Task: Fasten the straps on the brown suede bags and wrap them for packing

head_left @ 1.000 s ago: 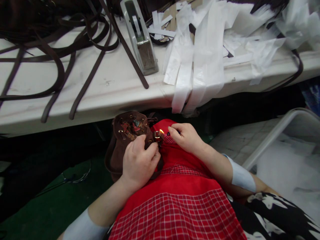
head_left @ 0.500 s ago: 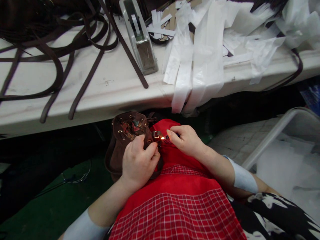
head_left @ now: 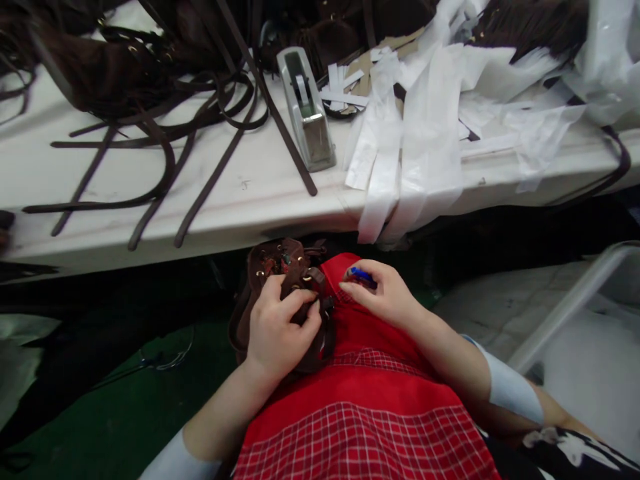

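On my lap, over a red apron (head_left: 370,400), lies a small brown suede bag (head_left: 280,267) with metal eyelets round its mouth. My left hand (head_left: 277,327) is closed on the bag's upper edge, fingers curled round the suede next to a metal clasp (head_left: 316,275). My right hand (head_left: 387,297) is closed on a blue lighter (head_left: 361,274), held just right of the clasp. No flame shows now.
A white table (head_left: 240,193) stands in front of my knees. On it lie several dark brown leather straps (head_left: 160,153), a grey tape dispenser (head_left: 307,113) and white paper strips (head_left: 415,133) hanging over the edge. A white frame (head_left: 565,307) stands at the right.
The lighter's flame at the clasp has gone out. My right hand has drawn slightly away from the bag. The view has tilted so more of the table shows.
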`<action>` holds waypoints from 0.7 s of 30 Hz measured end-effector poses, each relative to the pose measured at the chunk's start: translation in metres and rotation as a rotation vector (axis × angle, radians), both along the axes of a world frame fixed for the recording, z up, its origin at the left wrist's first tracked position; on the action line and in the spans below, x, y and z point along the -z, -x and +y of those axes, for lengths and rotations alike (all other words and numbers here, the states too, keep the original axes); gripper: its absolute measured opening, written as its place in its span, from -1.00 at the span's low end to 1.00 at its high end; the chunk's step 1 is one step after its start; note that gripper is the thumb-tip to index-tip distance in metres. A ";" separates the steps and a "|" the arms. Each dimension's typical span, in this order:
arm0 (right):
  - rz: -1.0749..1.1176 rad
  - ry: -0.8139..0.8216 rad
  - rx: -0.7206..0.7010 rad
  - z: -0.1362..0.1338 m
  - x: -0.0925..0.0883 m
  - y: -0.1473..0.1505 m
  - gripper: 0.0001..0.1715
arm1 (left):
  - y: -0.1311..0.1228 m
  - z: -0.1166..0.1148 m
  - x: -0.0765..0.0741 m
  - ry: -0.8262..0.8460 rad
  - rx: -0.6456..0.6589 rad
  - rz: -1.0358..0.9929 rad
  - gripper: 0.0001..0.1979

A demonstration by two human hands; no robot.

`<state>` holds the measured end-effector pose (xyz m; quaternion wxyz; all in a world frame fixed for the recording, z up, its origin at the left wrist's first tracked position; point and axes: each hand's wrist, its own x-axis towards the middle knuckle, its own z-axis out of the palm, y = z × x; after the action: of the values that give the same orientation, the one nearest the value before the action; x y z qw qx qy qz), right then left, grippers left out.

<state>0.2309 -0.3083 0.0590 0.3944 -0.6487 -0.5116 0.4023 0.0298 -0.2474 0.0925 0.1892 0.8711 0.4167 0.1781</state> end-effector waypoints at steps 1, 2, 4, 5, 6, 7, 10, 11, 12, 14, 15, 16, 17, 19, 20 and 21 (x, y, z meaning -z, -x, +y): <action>0.043 -0.034 -0.030 0.001 -0.002 0.004 -0.74 | 0.005 0.004 -0.001 0.075 -0.020 -0.060 -0.93; 0.083 -0.065 -0.072 0.002 -0.003 0.009 -0.70 | 0.010 0.007 -0.002 0.152 -0.043 -0.122 -0.95; 0.143 -0.096 -0.180 0.004 -0.007 0.021 -0.51 | 0.021 0.012 -0.003 0.272 -0.104 -0.234 -0.93; 0.162 -0.088 -0.229 0.005 -0.008 0.027 -0.47 | 0.026 0.013 -0.003 0.299 -0.144 -0.278 -0.88; 0.173 -0.067 -0.263 0.006 -0.009 0.032 -0.48 | 0.031 0.015 -0.003 0.306 -0.184 -0.309 -0.82; 0.174 -0.043 -0.278 0.008 -0.010 0.035 -0.54 | 0.034 0.017 -0.004 0.305 -0.213 -0.322 -0.73; 0.113 -0.032 -0.185 0.016 -0.015 0.035 -0.76 | 0.040 0.022 -0.011 0.341 -0.232 -0.266 -0.59; 0.083 -0.060 -0.118 0.020 -0.017 0.032 -0.79 | 0.041 0.025 -0.014 0.385 -0.216 -0.233 -0.62; 0.057 -0.097 -0.051 0.025 -0.019 0.028 -0.79 | 0.041 0.026 -0.017 0.443 -0.195 -0.204 -0.68; 0.014 -0.174 0.035 0.038 -0.023 0.022 -0.76 | 0.042 0.029 -0.021 0.608 -0.155 -0.185 -0.77; 0.003 -0.200 0.042 0.045 -0.023 0.020 -0.76 | 0.042 0.030 -0.022 0.714 -0.139 -0.201 -0.77; 0.006 -0.208 0.026 0.051 -0.023 0.019 -0.78 | 0.042 0.030 -0.023 0.831 -0.127 -0.231 -0.77; 0.022 -0.197 -0.002 0.058 -0.022 0.020 -0.80 | 0.042 0.030 -0.023 0.954 -0.117 -0.273 -0.76; 0.077 -0.130 -0.068 0.069 -0.017 0.024 -0.77 | 0.042 0.028 -0.022 1.177 -0.097 -0.374 -0.75; 0.102 -0.088 -0.097 0.073 -0.014 0.027 -0.74 | 0.043 0.027 -0.020 1.260 -0.092 -0.421 -0.74; 0.119 -0.049 -0.120 0.076 -0.012 0.029 -0.70 | 0.043 0.027 -0.019 1.318 -0.091 -0.460 -0.73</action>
<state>0.2017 -0.2322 0.0709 0.4152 -0.5820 -0.5349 0.4503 -0.0135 -0.2209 0.1115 0.7540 0.4966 0.4232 0.0759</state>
